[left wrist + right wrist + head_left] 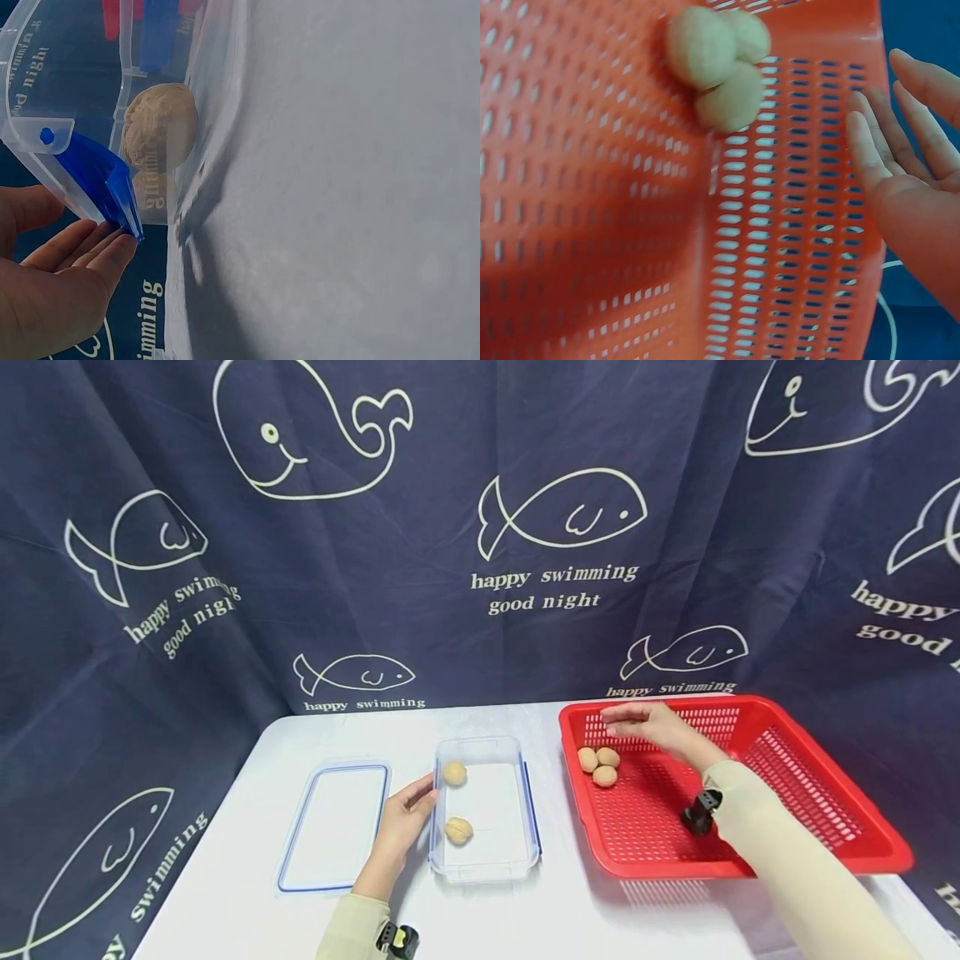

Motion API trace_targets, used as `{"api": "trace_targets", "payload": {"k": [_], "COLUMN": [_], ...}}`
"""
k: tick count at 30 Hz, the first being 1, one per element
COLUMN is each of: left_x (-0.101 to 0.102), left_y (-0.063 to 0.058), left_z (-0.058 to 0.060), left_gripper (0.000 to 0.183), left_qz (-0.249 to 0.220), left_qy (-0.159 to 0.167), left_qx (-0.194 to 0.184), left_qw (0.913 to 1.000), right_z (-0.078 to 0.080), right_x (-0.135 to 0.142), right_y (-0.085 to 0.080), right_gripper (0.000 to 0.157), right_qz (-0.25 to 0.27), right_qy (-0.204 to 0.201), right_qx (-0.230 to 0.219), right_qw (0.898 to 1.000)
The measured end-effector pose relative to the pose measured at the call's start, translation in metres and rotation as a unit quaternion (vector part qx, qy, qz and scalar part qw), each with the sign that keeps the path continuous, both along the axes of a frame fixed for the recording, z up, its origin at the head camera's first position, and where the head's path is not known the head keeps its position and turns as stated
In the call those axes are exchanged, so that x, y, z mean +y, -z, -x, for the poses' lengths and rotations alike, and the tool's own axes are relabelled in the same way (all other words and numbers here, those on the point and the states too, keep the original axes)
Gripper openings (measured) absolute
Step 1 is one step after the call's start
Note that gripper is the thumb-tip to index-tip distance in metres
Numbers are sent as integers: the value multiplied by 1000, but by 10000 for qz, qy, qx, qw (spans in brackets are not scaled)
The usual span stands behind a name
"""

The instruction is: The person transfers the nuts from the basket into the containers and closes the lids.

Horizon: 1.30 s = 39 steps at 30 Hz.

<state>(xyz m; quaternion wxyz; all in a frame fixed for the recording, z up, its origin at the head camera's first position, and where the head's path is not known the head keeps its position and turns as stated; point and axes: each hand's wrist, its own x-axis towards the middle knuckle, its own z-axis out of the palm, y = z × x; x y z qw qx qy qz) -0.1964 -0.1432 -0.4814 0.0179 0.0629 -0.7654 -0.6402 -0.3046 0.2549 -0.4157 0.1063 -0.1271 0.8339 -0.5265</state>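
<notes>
A clear plastic food box (486, 868) with blue clip flaps holds two walnuts, one near its back (454, 772) and one near its front (458, 831). My left hand (405, 814) is at the box's left side; in the left wrist view its fairly straight fingers touch a hanging blue flap (101, 176). Three walnuts (731, 97) lie together in the back left corner of a red slotted basket (592, 827). Over the basket's back left part hovers my right hand (648, 724), fingers extended and holding nothing, apart from the walnuts.
Left of the box, a clear lid with a blue seal (333, 827) lies flat on the white table (225, 877). A dark blue curtain with fish prints (450, 635) hangs behind the table. The basket's raised rim (573, 793) stands between its walnuts and the box.
</notes>
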Motion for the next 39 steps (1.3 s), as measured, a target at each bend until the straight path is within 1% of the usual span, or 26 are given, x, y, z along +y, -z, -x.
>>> {"api": "trace_targets", "payload": {"k": [4,6,11,16,18,27,29,36,39], "left_x": [0,0,0,0,0,-1,-1,-1,-1], "left_y": [-1,-1,0,1,2,1,1,1,1], "left_z": [0,-1,0,0,0,1,2,3,2], "left_gripper": [37,37,37,37,37,37,37,38,38], "left_qz": [9,6,-14,-54,-73,-96,-92,-72,-74], "left_qy": [-16,-26,-41,-61,-65,-46,-51,-47,-58], "left_qx": [1,10,37,24,36,58,56,-25,-46], "left_qw": [10000,10000,10000,10000,9999,9999,9999,10000,9999], "right_z": [2,3,2,-2,-3,1,2,5,5], "right_x": [4,6,10,15,16,17,17,16,14], "right_y": [11,16,24,28,29,34,35,42,43], "right_gripper": [46,44,43,43,43,45,44,38,38], "right_qz": [-191,-236,-486,-867,-926,-1055,-1062,-1234,-1251], "right_qy": [1,12,-58,-249,-297,-369,-362,-491,-518], "right_qx": [-91,-221,-423,-476,-498,-567,-622,-582,-588], "right_qw": [9998,9995,9979,9948,9940,9921,9917,9894,9890]}}
